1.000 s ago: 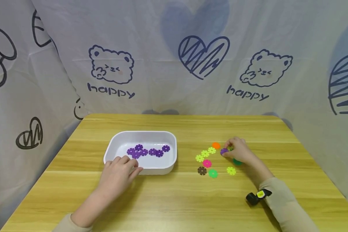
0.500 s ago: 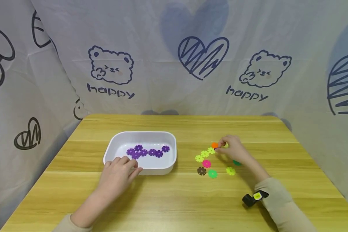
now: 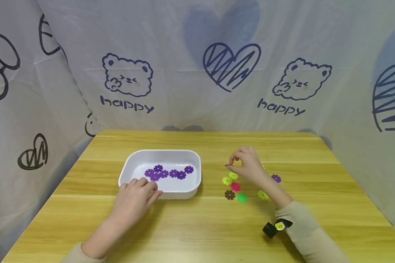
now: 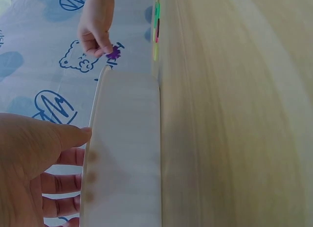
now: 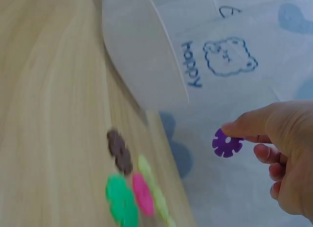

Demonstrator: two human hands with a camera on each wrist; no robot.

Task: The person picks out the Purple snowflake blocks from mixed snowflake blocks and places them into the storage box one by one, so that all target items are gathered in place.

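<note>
A purple notched plastic disc (image 5: 227, 144) is pinched between the thumb and forefinger of my right hand (image 3: 248, 166), raised off the table to the right of the white plastic basin (image 3: 181, 194). My left hand (image 3: 135, 199) holds the basin's near rim, thumb at the outer side and fingers over the edge; fingertip shadows show through the wall in the left wrist view. Inside the basin lie several purple discs (image 3: 155, 176). Below my right hand are yellow-green discs (image 3: 227, 180), a pink disc (image 3: 235, 187), a brown disc (image 3: 229, 195) and a green disc (image 3: 241, 198).
Another purple disc (image 3: 276, 178) and a yellow-green disc (image 3: 262, 195) lie right of the group, partly beside my forearm. My right sleeve carries a black wrist camera (image 3: 270, 230). Behind the wooden table (image 3: 197, 233) hangs a printed white curtain (image 3: 177, 87).
My right hand has moved left with the purple disc, from the right part of the group towards the basin. Another purple disc now shows at the right. My left hand stays at the rim.
</note>
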